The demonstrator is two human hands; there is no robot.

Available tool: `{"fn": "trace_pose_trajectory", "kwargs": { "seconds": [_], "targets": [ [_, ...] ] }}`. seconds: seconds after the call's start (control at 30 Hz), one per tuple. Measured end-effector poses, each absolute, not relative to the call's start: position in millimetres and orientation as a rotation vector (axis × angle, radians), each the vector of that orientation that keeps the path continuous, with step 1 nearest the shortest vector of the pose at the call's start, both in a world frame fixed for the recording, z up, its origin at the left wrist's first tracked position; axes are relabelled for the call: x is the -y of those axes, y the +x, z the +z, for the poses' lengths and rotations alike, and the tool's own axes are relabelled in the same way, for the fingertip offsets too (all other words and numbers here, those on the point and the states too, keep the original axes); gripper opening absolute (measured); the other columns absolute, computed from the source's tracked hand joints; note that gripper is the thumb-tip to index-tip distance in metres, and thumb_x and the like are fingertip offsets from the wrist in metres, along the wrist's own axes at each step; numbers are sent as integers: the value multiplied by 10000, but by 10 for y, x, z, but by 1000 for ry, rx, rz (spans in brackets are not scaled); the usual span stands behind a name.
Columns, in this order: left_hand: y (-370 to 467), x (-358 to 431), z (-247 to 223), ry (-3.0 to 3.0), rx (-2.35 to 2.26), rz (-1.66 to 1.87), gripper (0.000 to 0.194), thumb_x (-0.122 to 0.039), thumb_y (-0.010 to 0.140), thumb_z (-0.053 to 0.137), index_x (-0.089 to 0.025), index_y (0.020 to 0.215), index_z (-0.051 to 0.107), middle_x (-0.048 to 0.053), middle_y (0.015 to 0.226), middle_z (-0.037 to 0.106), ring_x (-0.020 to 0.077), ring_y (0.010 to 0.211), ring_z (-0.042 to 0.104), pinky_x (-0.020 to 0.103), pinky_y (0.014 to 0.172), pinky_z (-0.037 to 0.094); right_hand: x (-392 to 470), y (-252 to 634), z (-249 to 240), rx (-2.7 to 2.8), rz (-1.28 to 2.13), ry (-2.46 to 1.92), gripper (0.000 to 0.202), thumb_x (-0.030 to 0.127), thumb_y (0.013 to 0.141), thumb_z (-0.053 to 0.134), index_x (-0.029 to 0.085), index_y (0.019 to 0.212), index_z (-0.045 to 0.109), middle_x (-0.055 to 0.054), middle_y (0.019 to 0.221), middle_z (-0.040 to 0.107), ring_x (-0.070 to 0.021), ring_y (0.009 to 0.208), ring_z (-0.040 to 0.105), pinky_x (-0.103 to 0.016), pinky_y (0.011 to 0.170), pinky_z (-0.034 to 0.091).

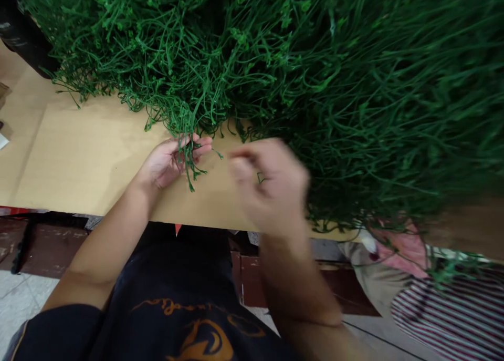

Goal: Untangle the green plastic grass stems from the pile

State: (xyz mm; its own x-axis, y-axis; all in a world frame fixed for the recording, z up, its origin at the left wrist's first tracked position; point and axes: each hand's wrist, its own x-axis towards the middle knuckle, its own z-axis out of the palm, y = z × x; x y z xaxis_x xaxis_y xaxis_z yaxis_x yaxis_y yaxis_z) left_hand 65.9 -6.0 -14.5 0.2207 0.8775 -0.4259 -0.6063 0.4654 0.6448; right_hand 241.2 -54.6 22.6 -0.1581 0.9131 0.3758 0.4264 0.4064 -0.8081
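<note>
The left hand [167, 164] has its palm turned up and its grip half curled; several thin green stems [191, 164] cross the fingers and hang over the palm. Whether they are pinched firmly, I cannot tell. The right hand [275, 185] is just beside it, blurred, with bent fingers; if its grip holds something, I cannot tell. These stems are at the near edge of a large green pile [236, 61], which lies on the table [98, 156]. Farther out, a black object [27, 35] is by the left end of the pile, and striped clothing [452, 313] of another person shows at the lower right. I judge the step to be handling of single stems; the next move calls for steady left fingers and a careful, light pull, because the stems are tangled.
</note>
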Motion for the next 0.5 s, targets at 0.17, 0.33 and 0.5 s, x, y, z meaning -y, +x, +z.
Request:
{"fn": "trace_pose_trajectory", "kwargs": {
  "seconds": [0.17,0.33,0.5],
  "targets": [
    [663,68,-165,424,-824,1063,155,-163,818,495,-136,777,643,56,841,720,171,935,673,328,900,509,440,1913,-94,1828,828,-1197,254,412,846,511,160,822,531,-24,752,570,-79,631,498,-219,565,407],
    [676,64,-160,436,-819,1030,166,-154,813,506,-124,838,668,67,856,725,174,950,670,321,936,492,417,1948,-169,1834,902,-1199,271,414,840,508,154,765,493,-1,670,516,-64,572,447,-213,552,378],
    [683,72,-148,435,-818,1006,164,-147,830,505,-114,858,664,61,848,722,138,800,688,289,868,517,437,1951,-234,1832,830,-1142,244,356,866,473,153,730,467,13,629,456,-57,549,410,-203,535,350]
  ]
}}
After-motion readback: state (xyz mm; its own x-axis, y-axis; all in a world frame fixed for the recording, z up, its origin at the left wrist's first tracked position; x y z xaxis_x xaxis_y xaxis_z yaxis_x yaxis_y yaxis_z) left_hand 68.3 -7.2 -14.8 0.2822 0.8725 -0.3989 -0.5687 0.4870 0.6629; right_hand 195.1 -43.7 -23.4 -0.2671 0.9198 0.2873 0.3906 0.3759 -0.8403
